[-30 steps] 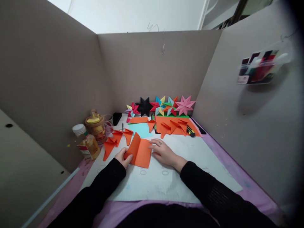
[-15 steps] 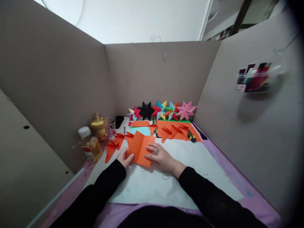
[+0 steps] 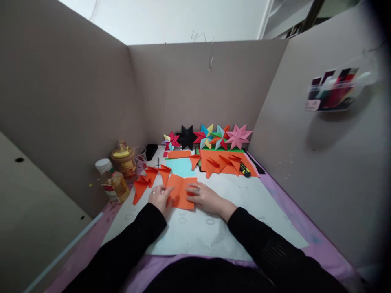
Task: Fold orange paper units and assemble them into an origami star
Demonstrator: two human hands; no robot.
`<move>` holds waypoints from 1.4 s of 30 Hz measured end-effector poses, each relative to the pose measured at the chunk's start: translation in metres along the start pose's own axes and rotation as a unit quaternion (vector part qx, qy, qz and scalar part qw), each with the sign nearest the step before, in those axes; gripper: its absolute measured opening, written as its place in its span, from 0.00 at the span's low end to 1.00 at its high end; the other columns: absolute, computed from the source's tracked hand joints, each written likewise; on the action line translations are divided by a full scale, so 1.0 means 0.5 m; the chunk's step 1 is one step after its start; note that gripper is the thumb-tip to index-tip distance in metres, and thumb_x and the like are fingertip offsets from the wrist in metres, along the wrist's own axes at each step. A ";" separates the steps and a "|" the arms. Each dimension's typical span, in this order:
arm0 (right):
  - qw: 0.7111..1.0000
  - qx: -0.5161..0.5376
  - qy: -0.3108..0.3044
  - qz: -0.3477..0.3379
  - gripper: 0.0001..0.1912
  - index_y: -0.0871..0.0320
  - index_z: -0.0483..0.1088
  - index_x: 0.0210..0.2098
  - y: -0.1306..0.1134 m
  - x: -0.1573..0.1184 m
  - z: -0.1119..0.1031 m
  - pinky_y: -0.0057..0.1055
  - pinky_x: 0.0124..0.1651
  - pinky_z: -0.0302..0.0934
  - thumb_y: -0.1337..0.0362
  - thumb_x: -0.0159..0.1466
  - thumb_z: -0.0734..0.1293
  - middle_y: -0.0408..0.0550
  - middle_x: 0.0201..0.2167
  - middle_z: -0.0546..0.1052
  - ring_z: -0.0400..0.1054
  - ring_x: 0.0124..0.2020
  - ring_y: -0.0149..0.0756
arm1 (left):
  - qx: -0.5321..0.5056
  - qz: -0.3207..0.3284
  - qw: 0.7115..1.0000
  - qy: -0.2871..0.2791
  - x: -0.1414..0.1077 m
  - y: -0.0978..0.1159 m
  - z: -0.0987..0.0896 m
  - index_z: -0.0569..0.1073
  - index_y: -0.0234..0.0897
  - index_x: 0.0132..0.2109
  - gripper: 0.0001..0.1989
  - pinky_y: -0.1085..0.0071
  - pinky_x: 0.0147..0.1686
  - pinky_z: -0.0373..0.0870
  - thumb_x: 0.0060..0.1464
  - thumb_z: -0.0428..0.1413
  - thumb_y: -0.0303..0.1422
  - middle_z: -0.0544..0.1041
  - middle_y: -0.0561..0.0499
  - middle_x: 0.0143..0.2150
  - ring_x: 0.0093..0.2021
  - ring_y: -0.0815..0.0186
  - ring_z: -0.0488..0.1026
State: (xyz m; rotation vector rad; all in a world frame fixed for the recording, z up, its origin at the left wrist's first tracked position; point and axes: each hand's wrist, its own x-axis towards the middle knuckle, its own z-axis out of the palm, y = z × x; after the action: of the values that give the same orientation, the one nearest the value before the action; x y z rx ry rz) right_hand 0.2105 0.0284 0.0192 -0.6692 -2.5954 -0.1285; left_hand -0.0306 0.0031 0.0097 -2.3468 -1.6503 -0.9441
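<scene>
An orange sheet (image 3: 181,194) with a crease down its middle lies on the white board (image 3: 214,240), in front of me. My left hand (image 3: 161,198) holds its left edge, thumb on top and fingers bent. On the sheet's right part rests my right hand (image 3: 205,197), palm down, its fingers spread a little. Folded orange pieces (image 3: 141,188) sit just beyond my left hand. More folded orange pieces (image 3: 232,160) lie on flat orange paper at the back right.
A jar with a white lid (image 3: 114,185) and a brown pot (image 3: 124,162) stand at the left. Paper stars (image 3: 240,136) line the back wall. A black and yellow cutter (image 3: 245,170) lies at the right, light blue paper (image 3: 180,166) behind the sheet.
The orange sheet, tilted and partly raised before, now lies flatter and squarer. My left hand has turned over its left edge. The whole view has shifted slightly.
</scene>
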 end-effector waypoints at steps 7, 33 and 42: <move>0.995 0.100 -0.005 -0.017 0.09 0.53 0.73 0.38 0.001 -0.003 0.010 0.39 0.53 0.55 0.66 0.62 0.62 0.47 0.44 0.76 0.63 0.50 0.38 | -0.048 0.217 0.972 -0.071 -0.017 -0.021 0.023 0.75 0.43 0.38 0.13 0.52 0.56 0.48 0.53 0.48 0.25 0.77 0.50 0.41 0.50 0.60 0.67; 0.961 0.264 -0.003 0.079 0.08 0.56 0.75 0.36 0.042 -0.027 0.008 0.33 0.50 0.61 0.68 0.61 0.63 0.49 0.40 0.76 0.68 0.44 0.33 | -0.040 0.284 0.949 -0.129 -0.011 -0.018 0.013 0.75 0.41 0.42 0.14 0.61 0.44 0.61 0.53 0.48 0.27 0.78 0.47 0.39 0.41 0.61 0.69; 0.948 0.247 -0.012 0.201 0.06 0.59 0.71 0.28 0.038 0.010 0.004 0.31 0.43 0.60 0.67 0.59 0.64 0.46 0.31 0.72 0.65 0.36 0.34 | -0.032 0.284 0.946 -0.155 -0.019 -0.006 0.020 0.75 0.42 0.43 0.14 0.68 0.35 0.65 0.55 0.48 0.25 0.76 0.48 0.40 0.37 0.63 0.69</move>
State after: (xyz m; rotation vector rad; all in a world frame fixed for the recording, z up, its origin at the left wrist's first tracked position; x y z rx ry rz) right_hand 0.2151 0.0478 0.0192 -0.9795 -2.3085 0.6372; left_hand -0.0309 0.0011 -0.0041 -2.8823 -0.9058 -0.5391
